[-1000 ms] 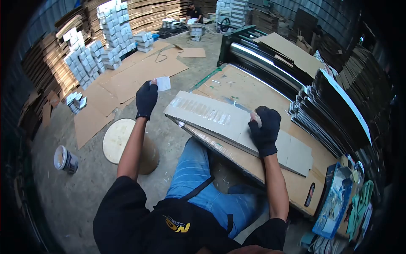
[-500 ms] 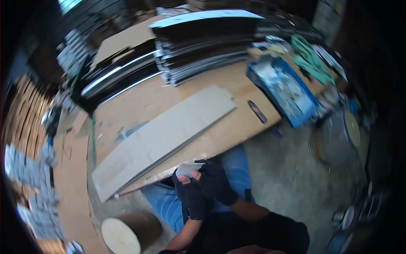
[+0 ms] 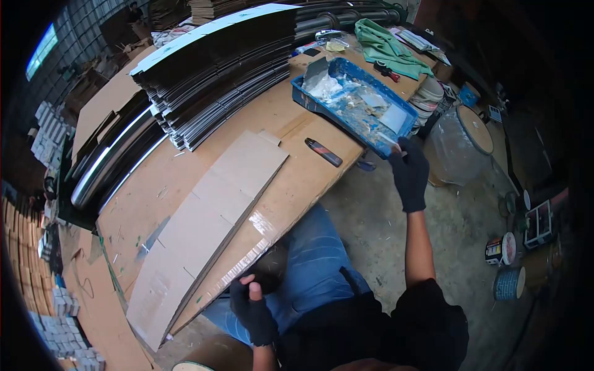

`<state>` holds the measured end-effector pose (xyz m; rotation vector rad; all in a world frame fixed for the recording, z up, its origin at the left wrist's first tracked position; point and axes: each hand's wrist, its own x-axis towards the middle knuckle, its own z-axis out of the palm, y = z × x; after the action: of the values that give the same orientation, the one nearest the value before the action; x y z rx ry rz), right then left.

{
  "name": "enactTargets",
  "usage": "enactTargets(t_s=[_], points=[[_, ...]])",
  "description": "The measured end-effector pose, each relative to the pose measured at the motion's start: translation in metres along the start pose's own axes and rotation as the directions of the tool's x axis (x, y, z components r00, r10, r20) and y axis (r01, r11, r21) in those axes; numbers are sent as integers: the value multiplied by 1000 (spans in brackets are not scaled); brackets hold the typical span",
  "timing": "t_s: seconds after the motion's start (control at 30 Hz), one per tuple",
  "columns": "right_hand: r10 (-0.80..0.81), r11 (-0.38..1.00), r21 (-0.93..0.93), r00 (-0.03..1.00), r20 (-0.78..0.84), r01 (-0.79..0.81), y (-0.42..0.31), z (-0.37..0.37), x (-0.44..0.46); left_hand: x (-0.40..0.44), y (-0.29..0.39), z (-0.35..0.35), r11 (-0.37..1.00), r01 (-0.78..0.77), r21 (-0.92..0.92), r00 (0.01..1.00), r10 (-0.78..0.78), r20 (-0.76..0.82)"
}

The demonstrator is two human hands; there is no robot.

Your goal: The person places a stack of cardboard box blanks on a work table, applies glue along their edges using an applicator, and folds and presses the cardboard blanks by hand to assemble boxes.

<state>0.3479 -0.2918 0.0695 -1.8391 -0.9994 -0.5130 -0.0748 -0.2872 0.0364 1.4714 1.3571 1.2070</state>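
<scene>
My right hand [image 3: 411, 176], in a black fingerless glove, reaches to the near right corner of a blue tray [image 3: 344, 127]. Its fingers are pinched at the rim; what they hold, if anything, is too small to make out. Inside the tray lie white paste and pale flat pieces [image 3: 393, 117]. My left hand [image 3: 253, 314], gloved the same way, is curled above my lap beside the table edge, its thumb and a fingertip showing. Whatever it holds, if anything, is hidden. Close to it, long grey-brown cardboard sheets [image 3: 213, 213] lie stacked at a slant.
A black and red cutter [image 3: 323, 152] lies on the table [image 3: 297, 201]. Behind stands a tall stack of dark folded sheets [image 3: 216, 80]. A green cloth [image 3: 390, 46] is beyond the tray. At right stands a plastic-wrapped drum [image 3: 461, 145], with small containers [image 3: 500, 248] on the floor.
My hands were together at my lap around a small pale flat piece. They have parted: the right went out to the blue tray, the left stayed near the table edge. The view has turned.
</scene>
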Motion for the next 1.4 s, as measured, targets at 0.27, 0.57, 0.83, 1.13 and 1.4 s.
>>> enactTargets(t_s=[0.27, 0.57, 0.83, 1.13, 1.4], points=[[-180, 906, -348, 963, 202, 242, 75, -1, 9, -1, -28, -74, 993, 22, 116, 999, -16, -51], [-82, 948, -267, 943, 322, 173, 53, -13, 3, -1, -21, -76, 959, -87, 269, 949, 162, -271], [-194, 935, -224, 925, 328, 276, 85, 0, 10, 9, -17, -77, 897, -246, 367, 906, 347, -241], [-315, 853, -359, 922, 223, 378, 61, -16, 19, -10, -45, -71, 921, -153, 358, 917, 268, -296], [-314, 901, -255, 934, 173, 350, 74, -16, 24, 1, -25, -69, 1000, 23, 19, 964, -17, -264]])
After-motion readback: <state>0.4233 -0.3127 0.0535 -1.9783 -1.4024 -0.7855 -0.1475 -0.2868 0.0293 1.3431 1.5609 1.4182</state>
